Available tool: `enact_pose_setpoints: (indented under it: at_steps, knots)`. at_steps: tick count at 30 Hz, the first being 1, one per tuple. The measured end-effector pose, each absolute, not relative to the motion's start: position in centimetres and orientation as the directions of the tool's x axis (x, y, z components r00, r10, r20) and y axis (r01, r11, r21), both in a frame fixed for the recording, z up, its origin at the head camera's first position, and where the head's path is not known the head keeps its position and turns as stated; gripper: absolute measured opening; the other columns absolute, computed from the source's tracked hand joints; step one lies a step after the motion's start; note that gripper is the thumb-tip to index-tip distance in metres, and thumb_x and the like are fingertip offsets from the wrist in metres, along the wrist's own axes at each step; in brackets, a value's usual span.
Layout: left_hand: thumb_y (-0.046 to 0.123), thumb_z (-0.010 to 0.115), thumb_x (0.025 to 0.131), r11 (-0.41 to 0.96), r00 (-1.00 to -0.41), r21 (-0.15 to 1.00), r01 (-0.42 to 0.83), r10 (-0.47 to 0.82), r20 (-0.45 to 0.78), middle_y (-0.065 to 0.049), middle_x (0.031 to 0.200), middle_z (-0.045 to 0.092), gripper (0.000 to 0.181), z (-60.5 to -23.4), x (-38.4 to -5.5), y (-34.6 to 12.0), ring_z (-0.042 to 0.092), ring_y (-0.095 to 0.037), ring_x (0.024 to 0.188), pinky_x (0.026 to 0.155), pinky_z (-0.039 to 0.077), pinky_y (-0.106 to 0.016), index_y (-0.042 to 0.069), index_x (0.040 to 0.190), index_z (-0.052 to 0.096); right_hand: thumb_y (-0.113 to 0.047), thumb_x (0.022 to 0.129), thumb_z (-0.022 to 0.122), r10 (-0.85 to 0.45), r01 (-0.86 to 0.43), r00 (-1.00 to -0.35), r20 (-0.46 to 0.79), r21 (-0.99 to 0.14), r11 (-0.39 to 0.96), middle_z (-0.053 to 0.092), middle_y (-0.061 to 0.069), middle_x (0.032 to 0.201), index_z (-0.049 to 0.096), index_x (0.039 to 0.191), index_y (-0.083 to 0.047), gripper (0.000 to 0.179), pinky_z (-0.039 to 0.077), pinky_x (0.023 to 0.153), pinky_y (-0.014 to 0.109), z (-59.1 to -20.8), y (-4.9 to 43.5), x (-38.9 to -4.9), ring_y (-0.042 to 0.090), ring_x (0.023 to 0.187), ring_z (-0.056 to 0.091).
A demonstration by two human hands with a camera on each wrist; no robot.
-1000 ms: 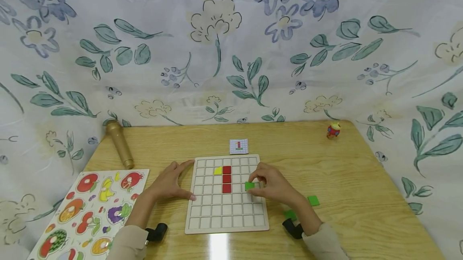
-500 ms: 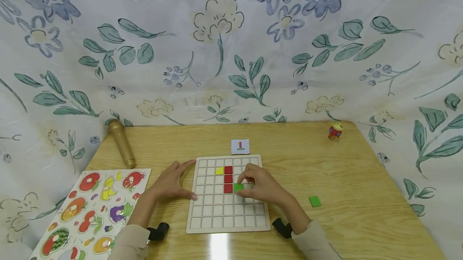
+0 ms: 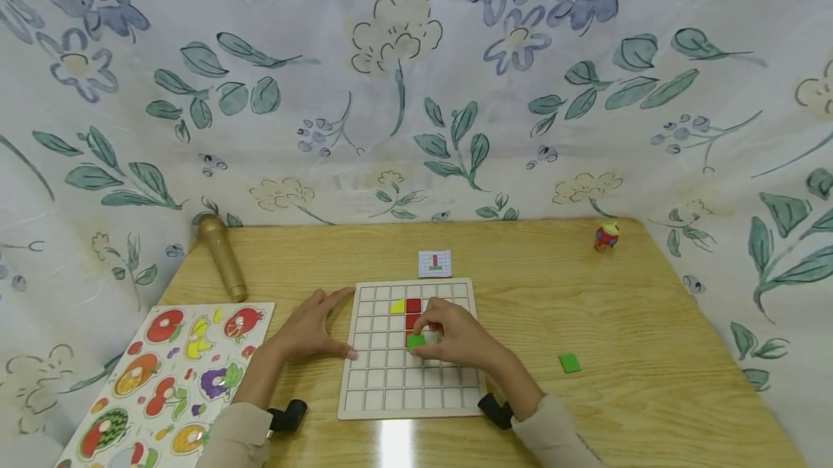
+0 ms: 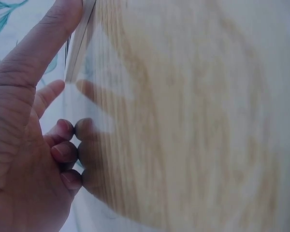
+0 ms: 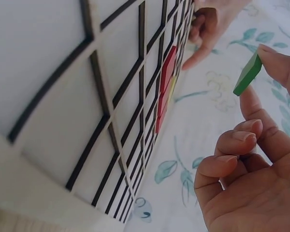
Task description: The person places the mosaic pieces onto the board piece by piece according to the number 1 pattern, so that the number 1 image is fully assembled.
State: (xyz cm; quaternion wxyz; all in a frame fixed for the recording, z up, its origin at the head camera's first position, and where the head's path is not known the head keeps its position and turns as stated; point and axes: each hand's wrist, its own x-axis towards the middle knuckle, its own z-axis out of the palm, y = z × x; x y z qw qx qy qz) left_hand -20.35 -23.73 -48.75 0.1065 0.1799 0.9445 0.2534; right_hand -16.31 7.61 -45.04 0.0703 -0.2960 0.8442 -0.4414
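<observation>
A person's right hand [image 3: 458,341] pinches a small green tile [image 3: 415,341] between thumb and fingertip, holding it over the middle of the white grid board [image 3: 374,381], just below the column of red tiles [image 3: 413,306]. The green tile is a flat, thin square, bright green on its face and darker along its edge; in the right wrist view [image 5: 247,74] it is seen edge-on, lifted clear of the board's surface, with the other fingers of that hand curled loosely beneath it. The board is a pale wooden square divided by dark lines into small cells, and it lies near the front edge of the tabletop [image 3: 638,323], about midway between the left and right edges. A yellow tile [image 3: 397,307] sits in a cell touching the left side of the topmost red one. The left hand [image 3: 311,329] rests with spread, fairly straight fingers against the board's left edge, thumb along the rim (the left wrist view shows the thumb [image 4: 43,43] pressed on the board's corner), gripping nothing. A second green tile [image 3: 569,362] lies loose on the tabletop toward the right edge, well apart from the board. A small pattern card [image 3: 434,263] lies just behind the board's far edge.
</observation>
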Motion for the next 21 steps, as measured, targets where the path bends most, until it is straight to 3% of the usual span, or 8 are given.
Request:
enact_pose_setpoints:
  at_steps: [8, 21]
  knots:
    - [0.062, 0.090, 0.053, 0.804, -0.914, 0.521, 0.287, 0.393, -0.104, -0.006, 0.093, 0.041, 0.120, -48.6, -20.3, -23.7, 0.037, -0.019, 0.078, 0.068, 0.033, -0.033, 0.022, 0.154, 0.038, -0.019, 0.078, 0.084, -0.582, -0.457, -0.802, 0.134, -0.766, 0.453, 0.054, 0.014, 0.083, 0.072, 0.088, -0.011, 0.017, 0.036, 0.064, 0.021, -45.1, 6.7, -16.5, 0.010, 0.073, 0.041]
    - [0.063, 0.089, 0.054, 0.812, -0.918, 0.517, 0.272, 0.380, -0.115, -0.007, 0.094, 0.042, 0.119, -48.7, -20.4, -23.7, 0.038, -0.019, 0.078, 0.067, 0.034, -0.033, 0.024, 0.153, 0.038, -0.028, 0.079, 0.084, -0.581, -0.429, -0.812, 0.050, -0.727, 0.536, 0.055, 0.000, 0.087, 0.073, 0.091, -0.015, 0.021, 0.038, 0.063, 0.020, -45.7, 4.8, -16.7, 0.007, 0.075, 0.044]
